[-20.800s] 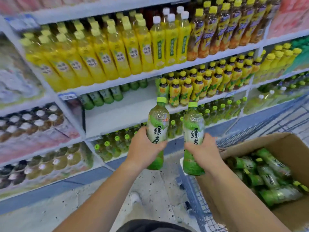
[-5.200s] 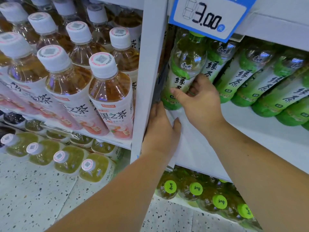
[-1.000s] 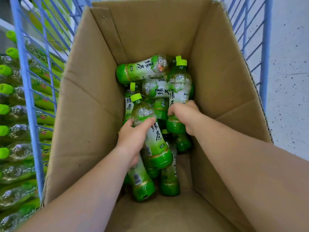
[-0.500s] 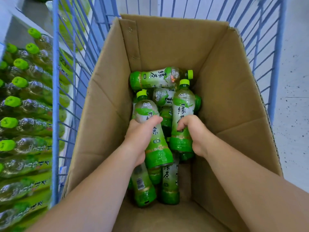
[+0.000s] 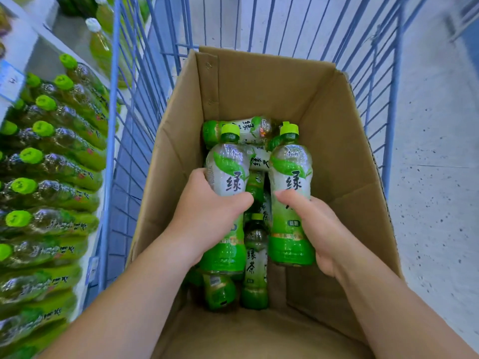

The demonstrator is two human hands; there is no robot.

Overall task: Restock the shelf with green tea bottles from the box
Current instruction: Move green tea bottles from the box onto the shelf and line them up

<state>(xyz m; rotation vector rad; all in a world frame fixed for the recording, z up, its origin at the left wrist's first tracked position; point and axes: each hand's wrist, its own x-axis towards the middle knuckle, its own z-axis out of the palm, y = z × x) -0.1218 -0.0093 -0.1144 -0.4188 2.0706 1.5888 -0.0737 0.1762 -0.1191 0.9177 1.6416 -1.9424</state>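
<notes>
An open cardboard box (image 5: 337,141) stands in a blue wire cart and holds several green tea bottles lying loose at its bottom (image 5: 255,265). My left hand (image 5: 207,216) is wrapped around the middle of one green tea bottle (image 5: 228,167), held cap-up above the pile. My right hand (image 5: 313,226) grips a second green tea bottle (image 5: 291,167) beside it, also cap-up. Both bottles have light green caps and white-and-green labels, and they are raised inside the box, a small gap apart.
The blue wire cart (image 5: 134,104) surrounds the box on the left, far and right sides. Left of it, a low shelf (image 5: 33,55) carries rows of green-capped bottles (image 5: 51,161). Speckled pale floor (image 5: 435,177) lies to the right.
Both hands have lifted their bottles higher out of the pile and more upright. The view has pulled back, showing more of the cart and the shelf on the left.
</notes>
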